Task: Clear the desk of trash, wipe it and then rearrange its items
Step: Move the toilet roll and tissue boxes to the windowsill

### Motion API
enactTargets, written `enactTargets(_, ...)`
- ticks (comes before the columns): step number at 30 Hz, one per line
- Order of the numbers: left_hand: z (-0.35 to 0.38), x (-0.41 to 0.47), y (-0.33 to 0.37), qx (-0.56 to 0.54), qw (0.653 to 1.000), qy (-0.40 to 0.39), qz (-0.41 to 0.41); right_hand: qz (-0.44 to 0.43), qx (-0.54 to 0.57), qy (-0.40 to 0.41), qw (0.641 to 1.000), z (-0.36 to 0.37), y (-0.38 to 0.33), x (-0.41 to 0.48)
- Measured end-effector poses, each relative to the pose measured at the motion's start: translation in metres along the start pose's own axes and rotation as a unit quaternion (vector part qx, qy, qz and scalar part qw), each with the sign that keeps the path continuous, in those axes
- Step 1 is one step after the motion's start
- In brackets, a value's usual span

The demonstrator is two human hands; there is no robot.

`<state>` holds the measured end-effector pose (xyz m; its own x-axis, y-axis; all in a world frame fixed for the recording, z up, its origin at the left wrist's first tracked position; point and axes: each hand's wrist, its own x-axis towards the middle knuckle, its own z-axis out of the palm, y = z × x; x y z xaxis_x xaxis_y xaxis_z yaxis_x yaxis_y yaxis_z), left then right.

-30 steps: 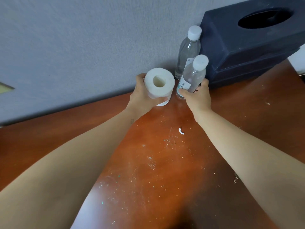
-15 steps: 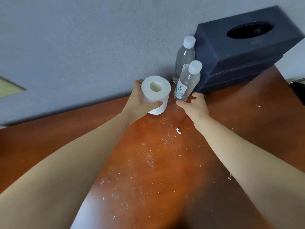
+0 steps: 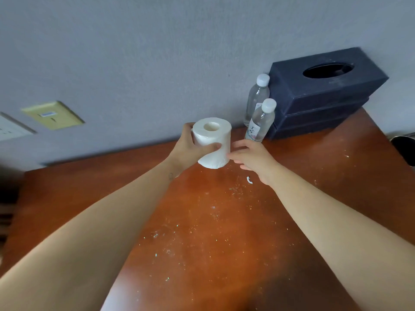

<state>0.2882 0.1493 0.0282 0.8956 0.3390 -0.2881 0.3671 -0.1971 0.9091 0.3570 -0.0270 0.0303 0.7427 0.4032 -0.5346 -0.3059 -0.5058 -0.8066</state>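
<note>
grey wall point(image 3: 134, 52), wall plate point(image 3: 52, 115), brown desk point(image 3: 336, 176)

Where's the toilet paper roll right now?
In the head view the toilet paper roll is near the middle, gripped by the left hand toward the back of the desk, just left of the nearer water bottle.

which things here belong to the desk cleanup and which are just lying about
Job: toilet roll in left hand, right hand, front bottle, back bottle, tissue box, white scrap, crumbs, desk.
Just there: yellow wall plate, white wall plate.
</note>
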Motion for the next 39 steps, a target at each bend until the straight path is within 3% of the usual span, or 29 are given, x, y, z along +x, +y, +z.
enactTargets(16, -0.036, -0.063, 0.018, -0.031, 0.999, 0.038, 0.013, -0.028, 0.008, -0.047, 0.998, 0.024, -0.021, -0.053)
enactTargets(23, -0.071, -0.122, 0.007, -0.068, 0.992, 0.103, 0.007, -0.064, -0.038, -0.081, 0.994, 0.062, -0.041, -0.093)
enactTargets(31, -0.141, -0.237, -0.042, -0.089, 0.967, 0.239, -0.005, -0.079, -0.097, -0.162, 0.979, 0.165, -0.042, -0.143)
enactTargets(39, -0.203, -0.418, -0.137, -0.111, 0.929, 0.349, -0.045, -0.083, -0.230, -0.258, 0.935, 0.316, 0.004, -0.228)
